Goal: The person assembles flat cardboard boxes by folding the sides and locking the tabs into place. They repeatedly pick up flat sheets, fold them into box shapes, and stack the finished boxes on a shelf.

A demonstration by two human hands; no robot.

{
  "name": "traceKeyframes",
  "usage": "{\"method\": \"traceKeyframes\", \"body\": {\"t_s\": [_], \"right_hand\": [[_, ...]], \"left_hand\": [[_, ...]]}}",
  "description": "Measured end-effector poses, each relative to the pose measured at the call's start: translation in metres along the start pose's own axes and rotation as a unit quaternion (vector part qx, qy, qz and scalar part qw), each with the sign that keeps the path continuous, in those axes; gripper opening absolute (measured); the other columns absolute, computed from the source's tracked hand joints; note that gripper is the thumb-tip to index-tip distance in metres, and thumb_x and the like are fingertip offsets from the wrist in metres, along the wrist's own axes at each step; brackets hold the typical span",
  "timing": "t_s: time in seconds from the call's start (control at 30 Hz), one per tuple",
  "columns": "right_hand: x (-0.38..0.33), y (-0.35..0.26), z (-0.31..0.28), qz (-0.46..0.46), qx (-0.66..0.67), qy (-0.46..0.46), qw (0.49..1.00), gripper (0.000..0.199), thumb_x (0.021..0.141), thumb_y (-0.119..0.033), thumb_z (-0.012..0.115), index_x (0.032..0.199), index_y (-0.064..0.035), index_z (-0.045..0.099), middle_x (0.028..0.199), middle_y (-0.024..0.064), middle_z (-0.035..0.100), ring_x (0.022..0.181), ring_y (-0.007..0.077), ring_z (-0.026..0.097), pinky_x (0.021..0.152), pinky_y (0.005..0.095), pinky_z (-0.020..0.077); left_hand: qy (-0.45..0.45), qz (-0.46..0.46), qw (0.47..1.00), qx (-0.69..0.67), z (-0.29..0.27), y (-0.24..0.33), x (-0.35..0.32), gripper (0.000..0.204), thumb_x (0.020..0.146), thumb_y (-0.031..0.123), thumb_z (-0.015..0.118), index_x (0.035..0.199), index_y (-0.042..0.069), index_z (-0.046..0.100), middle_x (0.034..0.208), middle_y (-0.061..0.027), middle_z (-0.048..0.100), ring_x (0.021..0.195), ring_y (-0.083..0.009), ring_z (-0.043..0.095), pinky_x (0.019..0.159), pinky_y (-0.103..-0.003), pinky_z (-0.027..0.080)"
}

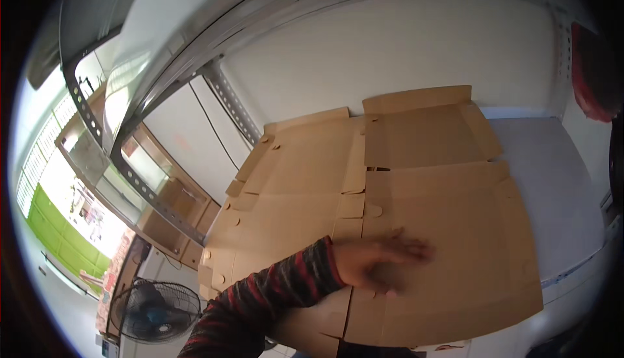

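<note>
At the far left of the frame I see bright windows, and below them, in the lower left corner, a black floor fan [155,310] standing on the floor. Just right of that, a perforated metal shelf upright [133,177] curves up through the left half of the picture, with stacked brown cartons [185,212] showing behind it.

Moving toward the centre, a flattened cardboard box blank [312,163] lies spread on a white table [559,182], its flaps and die-cut tabs unfolded. It fills the middle of the frame from the centre left almost to the lower right, and its far flaps reach the white wall at the top.

From the lower edge a forearm in a red and dark striped sleeve [260,293] comes in, and I take it for my left hand [380,264], though the angle leaves some doubt. It lies palm down on the cardboard in the lower centre, fingers [413,249] stretched out and a little spread, pointing right. They are blurred, so I cannot tell each one apart, but they are not curled round anything; the hand seems only to press flat on the sheet.

My right hand does not show.

At the upper right edge a red and dark object [595,72] hangs, too cut off to identify.
</note>
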State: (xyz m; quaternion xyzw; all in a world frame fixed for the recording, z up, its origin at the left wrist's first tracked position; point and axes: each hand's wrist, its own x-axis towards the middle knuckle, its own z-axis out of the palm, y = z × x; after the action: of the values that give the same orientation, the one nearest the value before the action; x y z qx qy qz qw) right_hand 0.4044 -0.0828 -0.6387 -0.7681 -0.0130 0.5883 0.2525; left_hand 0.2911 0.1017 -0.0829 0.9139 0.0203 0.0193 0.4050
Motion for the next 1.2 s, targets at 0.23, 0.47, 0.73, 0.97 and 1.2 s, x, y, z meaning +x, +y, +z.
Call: {"method": "traceKeyframes", "body": {"t_s": [0.23,0.47,0.73,0.97,1.2], "right_hand": [[0.025,-0.001,0.021,0.007,-0.019,0.013,1.0,0.031,0.094,-0.028,0.047,0.119,-0.0089,0.043,0.107,0.0117,0.051,0.086,0.025,0.053,0.065,0.0426,0.0475],[0.026,0.003,0.02,0.012,-0.01,0.016,1.0,0.027,0.094,-0.027,0.048,0.114,-0.0093,0.044,0.1,0.0103,0.051,0.079,0.0237,0.052,0.061,0.0405,0.0464],[0.025,0.006,0.017,0.014,0.001,0.022,1.0,0.023,0.093,-0.025,0.05,0.109,-0.0098,0.045,0.093,0.0087,0.05,0.072,0.0223,0.051,0.056,0.0381,0.0452],[0.022,0.019,0.012,0.013,0.02,0.034,0.999,0.019,0.092,-0.023,0.051,0.105,-0.0102,0.046,0.086,0.0073,0.05,0.066,0.021,0.05,0.051,0.0361,0.0441],[0.02,0.04,-0.009,-0.01,0.079,0.055,0.995,0.015,0.091,-0.021,0.052,0.1,-0.0106,0.047,0.08,0.0059,0.05,0.059,0.0198,0.049,0.047,0.034,0.0431]], "left_hand": [[-0.013,-0.003,1.0,0.025,0.0,0.006,0.002,0.079,0.073,0.029,0.075,0.142,0.01,0.039,0.152,-0.0102,0.029,0.141,-0.0333,0.022,0.109,-0.062,0.0],[-0.021,-0.019,0.999,0.019,-0.003,0.01,0.007,0.08,0.072,0.029,0.076,0.141,0.009,0.04,0.152,-0.0102,0.028,0.141,-0.0341,0.02,0.109,-0.062,-0.002],[-0.032,-0.025,0.999,-0.005,-0.005,0.005,0.004,0.08,0.072,0.029,0.077,0.141,0.009,0.04,0.152,-0.0102,0.029,0.142,-0.0327,0.02,0.108,-0.062,-0.004],[-0.032,-0.033,0.999,0.009,-0.004,0.007,0.004,0.081,0.072,0.029,0.077,0.141,0.009,0.041,0.152,-0.0093,0.029,0.142,-0.0324,0.02,0.11,-0.06,-0.004],[-0.037,-0.038,0.998,0.026,-0.004,0.017,0.005,0.086,0.067,0.032,0.08,0.141,0.009,0.041,0.153,-0.0113,0.026,0.143,-0.0324,0.016,0.111,-0.057,-0.005]]}}
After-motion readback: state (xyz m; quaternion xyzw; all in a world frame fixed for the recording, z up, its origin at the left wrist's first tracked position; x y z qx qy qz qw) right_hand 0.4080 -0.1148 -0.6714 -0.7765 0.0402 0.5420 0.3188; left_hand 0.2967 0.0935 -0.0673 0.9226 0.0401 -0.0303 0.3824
